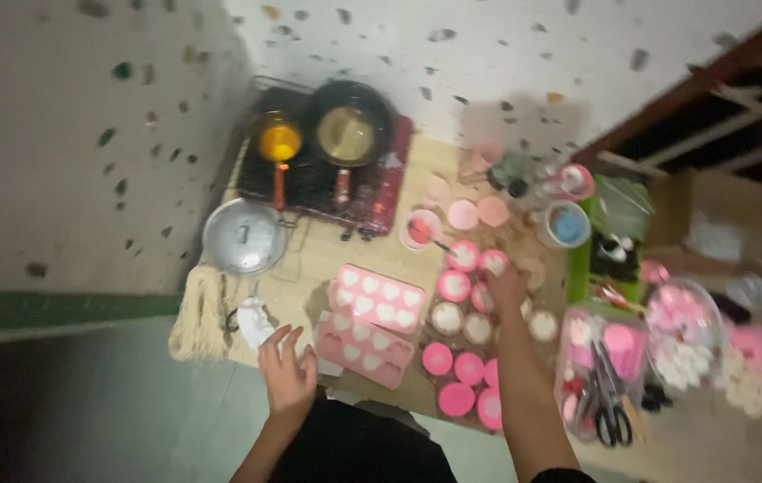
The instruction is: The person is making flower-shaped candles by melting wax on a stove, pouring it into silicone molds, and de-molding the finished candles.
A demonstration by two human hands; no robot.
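My right hand (508, 288) reaches far across the counter (309, 259), its grip down among the round pink cups (454, 285); the blur hides whether my fingers have closed on one, so I cannot tell how wide that grip is. My left hand (286, 376) rests near the counter's near edge with fingers spread and slack, gripping nothing, just beside the nearer pink heart mould (365, 347). A second heart mould (379, 298) lies just beyond the first, touching it, its heart hollows filled white. More round pink lids (463, 368) lie near, right of the moulds. Left of my left hand lies a crumpled white cloth (254, 320), and beyond it a silver pot lid (243, 234). At the far side a stove (323, 183) carries a small pot of yellow liquid (279, 139) and a dark pan (346, 132). To the right, black-handled scissors (609, 402) sit in a clear container (578, 376).
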